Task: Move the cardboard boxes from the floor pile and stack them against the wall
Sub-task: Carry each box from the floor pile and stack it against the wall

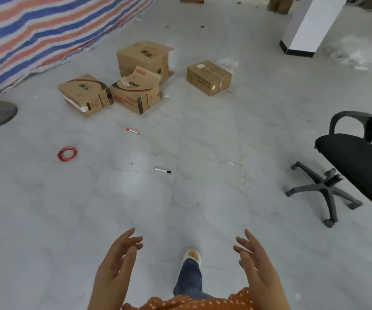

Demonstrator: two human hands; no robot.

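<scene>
On floor, cardboard boxes (140, 79), print unreadable

The floor (180, 135) was open toward the boxes (136, 86) at 12 o'clock; a chair (355, 162) stood at 2 o'clock.

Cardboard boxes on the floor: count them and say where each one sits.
4: left box, middle box beside it, tall box behind, sealed box apart on the right.

Head view, facing forward, downward, floor (203, 135)
</scene>
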